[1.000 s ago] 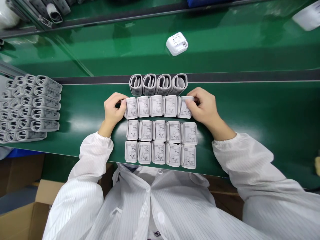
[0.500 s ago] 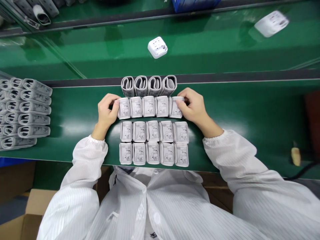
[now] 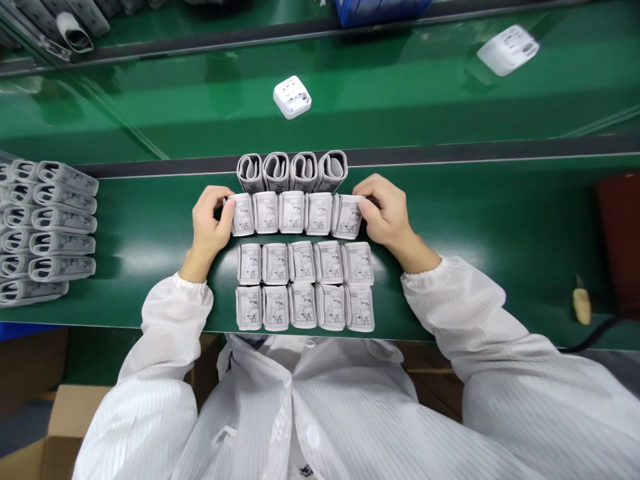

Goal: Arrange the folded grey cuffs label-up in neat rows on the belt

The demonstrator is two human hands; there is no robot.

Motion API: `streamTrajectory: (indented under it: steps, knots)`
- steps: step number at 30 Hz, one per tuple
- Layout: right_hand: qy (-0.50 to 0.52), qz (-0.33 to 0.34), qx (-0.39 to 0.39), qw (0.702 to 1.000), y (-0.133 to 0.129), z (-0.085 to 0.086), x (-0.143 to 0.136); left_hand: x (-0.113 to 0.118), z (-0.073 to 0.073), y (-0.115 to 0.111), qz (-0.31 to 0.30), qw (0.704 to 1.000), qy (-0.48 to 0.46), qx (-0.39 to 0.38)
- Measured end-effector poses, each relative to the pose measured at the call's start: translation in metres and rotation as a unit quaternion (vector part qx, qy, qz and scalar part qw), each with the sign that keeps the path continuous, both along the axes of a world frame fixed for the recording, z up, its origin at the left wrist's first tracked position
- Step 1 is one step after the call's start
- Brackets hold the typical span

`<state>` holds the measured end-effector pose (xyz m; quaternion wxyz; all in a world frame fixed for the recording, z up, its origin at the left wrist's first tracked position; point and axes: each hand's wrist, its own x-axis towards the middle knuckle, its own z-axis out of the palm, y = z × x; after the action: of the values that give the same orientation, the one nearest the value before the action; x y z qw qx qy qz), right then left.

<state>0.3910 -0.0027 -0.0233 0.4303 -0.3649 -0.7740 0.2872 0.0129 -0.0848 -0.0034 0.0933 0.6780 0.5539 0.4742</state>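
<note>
A row of folded printed leaflets point(image 3: 293, 212) lies across the bench, with my hands at its two ends. My left hand point(image 3: 211, 217) is closed, thumb and fingers pinching the leaflet at the left end. At the other end, my right hand point(image 3: 387, 210) grips the rightmost leaflet point(image 3: 346, 217), its thumb on the near face. Just behind stand several rolled-up leaflets point(image 3: 290, 172) on edge, their coiled ends up. Closer to my body lie two more rows of folded leaflets point(image 3: 303, 305), printed faces up, side by side.
Stacked folded leaflets point(image 3: 63, 220) stand at the left of the green bench point(image 3: 480, 220). Beyond the dark rail, white socket units point(image 3: 292, 97) sit on a green belt point(image 3: 200, 120). A yellowish-handled tool point(image 3: 581, 305) lies at right, near a dark red block point(image 3: 623, 247).
The white socket units have moved left along the belt. My hands keep their hold at both ends of the leaflet row, nearly in place. The whole view has shifted slightly.
</note>
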Motion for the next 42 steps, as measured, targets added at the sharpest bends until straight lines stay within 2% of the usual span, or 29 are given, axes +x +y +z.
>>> streamTrajectory:
  steps: [31,42]
  knots:
    - [-0.008,-0.005,-0.012,1.0,-0.0003,0.0061,-0.0034,-0.0026,-0.0043,0.0014,0.01,1.0,0.0,0.003]
    - [0.027,0.02,0.032,0.999,0.0028,-0.0009,-0.0017,-0.0029,-0.0033,0.0007,0.002,1.0,0.012,0.014]
